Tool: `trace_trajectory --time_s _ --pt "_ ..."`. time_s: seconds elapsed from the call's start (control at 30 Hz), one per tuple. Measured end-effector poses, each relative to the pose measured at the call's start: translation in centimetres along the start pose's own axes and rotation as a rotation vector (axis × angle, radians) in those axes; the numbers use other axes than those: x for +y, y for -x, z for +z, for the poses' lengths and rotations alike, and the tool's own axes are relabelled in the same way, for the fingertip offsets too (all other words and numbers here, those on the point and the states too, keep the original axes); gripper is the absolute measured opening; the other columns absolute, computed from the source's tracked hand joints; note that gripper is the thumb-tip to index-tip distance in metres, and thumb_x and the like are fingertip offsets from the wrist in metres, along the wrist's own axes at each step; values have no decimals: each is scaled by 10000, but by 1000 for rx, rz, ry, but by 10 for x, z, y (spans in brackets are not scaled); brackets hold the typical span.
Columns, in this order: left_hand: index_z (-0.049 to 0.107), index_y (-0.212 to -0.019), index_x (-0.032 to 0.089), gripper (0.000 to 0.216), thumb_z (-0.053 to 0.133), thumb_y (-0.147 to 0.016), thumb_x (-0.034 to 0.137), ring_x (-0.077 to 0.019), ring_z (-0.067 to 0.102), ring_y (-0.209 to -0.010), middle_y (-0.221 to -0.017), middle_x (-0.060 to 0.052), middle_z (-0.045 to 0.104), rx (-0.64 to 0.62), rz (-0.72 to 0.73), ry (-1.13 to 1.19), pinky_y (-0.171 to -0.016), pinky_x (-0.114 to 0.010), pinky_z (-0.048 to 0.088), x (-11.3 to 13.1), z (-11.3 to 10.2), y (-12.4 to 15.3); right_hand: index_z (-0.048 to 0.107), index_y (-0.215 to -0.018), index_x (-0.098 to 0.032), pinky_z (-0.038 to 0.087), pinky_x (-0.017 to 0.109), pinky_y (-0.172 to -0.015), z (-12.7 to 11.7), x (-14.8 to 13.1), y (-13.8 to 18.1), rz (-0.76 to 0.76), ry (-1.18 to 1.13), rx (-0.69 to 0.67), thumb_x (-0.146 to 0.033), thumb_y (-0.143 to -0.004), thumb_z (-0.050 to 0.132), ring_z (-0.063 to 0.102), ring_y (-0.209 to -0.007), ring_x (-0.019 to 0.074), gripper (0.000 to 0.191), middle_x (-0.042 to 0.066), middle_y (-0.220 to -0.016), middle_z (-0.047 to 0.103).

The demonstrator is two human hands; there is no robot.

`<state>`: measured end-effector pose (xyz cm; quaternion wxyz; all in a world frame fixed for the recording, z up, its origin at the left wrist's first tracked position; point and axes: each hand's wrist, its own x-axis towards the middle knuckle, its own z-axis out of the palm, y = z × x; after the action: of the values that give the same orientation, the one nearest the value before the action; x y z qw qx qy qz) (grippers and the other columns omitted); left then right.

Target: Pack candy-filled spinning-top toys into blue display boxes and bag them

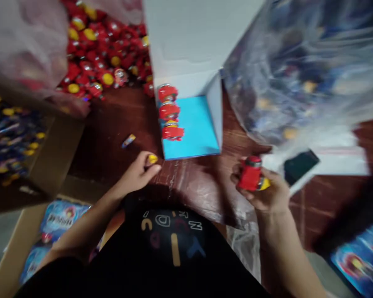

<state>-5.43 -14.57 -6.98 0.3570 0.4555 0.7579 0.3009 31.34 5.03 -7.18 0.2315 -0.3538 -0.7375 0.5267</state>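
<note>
My left hand [143, 174], left of the box's front edge, pinches a small yellow-tipped piece [152, 158]; the rest of it is hidden by my fingers. In my right hand [267, 190] is a red toy [251, 174] with a yellow part, to the right of the box. The open white box [216, 111] has a bright blue floor. Three red toys [169, 111] with yellow parts stand in a row along its left wall. A small blue and yellow piece [129, 140] lies on the dark table behind my left hand.
A heap of red and yellow toys [96, 62] spills from a bag at back left. A carton [56, 153] of small blue and yellow pieces stands at left. A clear plastic bag [282, 82] bulges at right, near a dark phone-like object [301, 167]. Printed packages [64, 217] lie below left.
</note>
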Motion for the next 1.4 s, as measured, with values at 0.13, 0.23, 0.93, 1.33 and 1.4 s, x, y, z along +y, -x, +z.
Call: trace_trajectory --time_s 0.13,0.23,0.93,1.33,1.4 --pt "596 -1137 182 317 550 -1072 489 -162 639 -969 -1069 -42 695 -285 22 253 -929 -315 493 17 5 4 658 -1373 -274 641 351 -747 82 -40 -41 -331 171 -159 -392 -991 741 756 -873 210 409 67 -1101 782" --pt "660 -1143 169 347 615 -1037 497 -163 634 -924 -1018 -33 703 -338 74 310 -877 -306 475 21 0 7 617 -1388 -232 648 372 -781 106 -66 -64 -690 534 -248 -312 -1014 699 748 -994 246 391 88 -1159 779" --pt "677 -1065 143 473 518 -1106 587 -93 428 -572 -699 31 515 -825 36 628 -566 -242 338 8 -28 5 492 -1583 -447 691 617 -949 63 -91 -71 -1189 776 -382 -319 -960 818 461 -1573 466 715 119 -1625 529" --pt "674 -996 136 640 339 -1138 663 -89 379 -518 -592 52 446 -677 99 608 -574 -246 348 43 -5 8 354 -1711 -238 682 450 -1029 80 -112 -62 -672 557 -233 -589 -1060 605 727 -1297 311 781 175 -1437 697" --pt "710 -1045 130 677 327 -1141 680 -101 441 -539 -627 25 516 -663 167 556 -598 -254 404 39 -11 -1 302 -1743 -296 692 416 -1012 69 -110 -60 -604 503 -217 -550 -1064 627 745 -1271 289 794 136 -1467 696"
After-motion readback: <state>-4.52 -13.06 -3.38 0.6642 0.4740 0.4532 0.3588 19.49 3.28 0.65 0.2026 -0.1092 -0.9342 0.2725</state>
